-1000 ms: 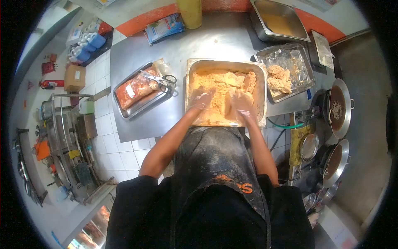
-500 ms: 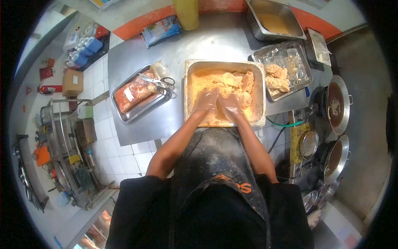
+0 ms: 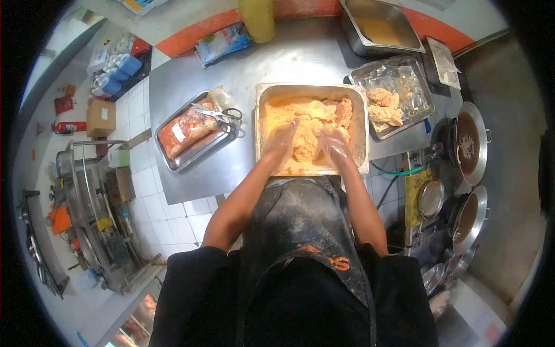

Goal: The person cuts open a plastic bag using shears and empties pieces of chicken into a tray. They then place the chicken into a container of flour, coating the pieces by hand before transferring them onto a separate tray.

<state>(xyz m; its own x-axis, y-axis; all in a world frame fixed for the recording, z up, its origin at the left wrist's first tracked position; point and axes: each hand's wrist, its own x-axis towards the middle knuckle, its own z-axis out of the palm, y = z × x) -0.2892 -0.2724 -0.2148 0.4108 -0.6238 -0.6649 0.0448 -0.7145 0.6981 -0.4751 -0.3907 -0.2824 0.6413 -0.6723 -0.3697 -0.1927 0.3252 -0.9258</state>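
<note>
Head view, looking down over a dark floured apron [image 3: 300,225] at a steel table [image 3: 289,58]. Both hands, in thin clear gloves, are inside a deep steel pan [image 3: 365,124] of orange-tan flour at the near edge of the table. Left hand [image 3: 281,140] presses into the flour at the pan's near left, fingers spread slightly and flat, not clamped on anything visible. Right hand [image 3: 333,144] lies at the near right of the pan, fingers apart and partly buried in flour; cannot tell whether it grips anything beneath. Between and just beyond the hands sits a heap of floured chicken pieces [image 3: 315,118], touching both gloves. Left of the pan, a shallow tray [image 3: 173,165] holds a bag of red marinated meat [image 3: 185,128], with scissors [image 3: 222,114] lying across its far end. Right of the pan, a foil-lined tray [image 3: 404,75] holds coated pieces [image 3: 386,107]. Beyond it, another steel pan [image 3: 381,26] holds a tan mix. Far right, below table level, two woks [image 3: 471,144] stand on burners.
</note>
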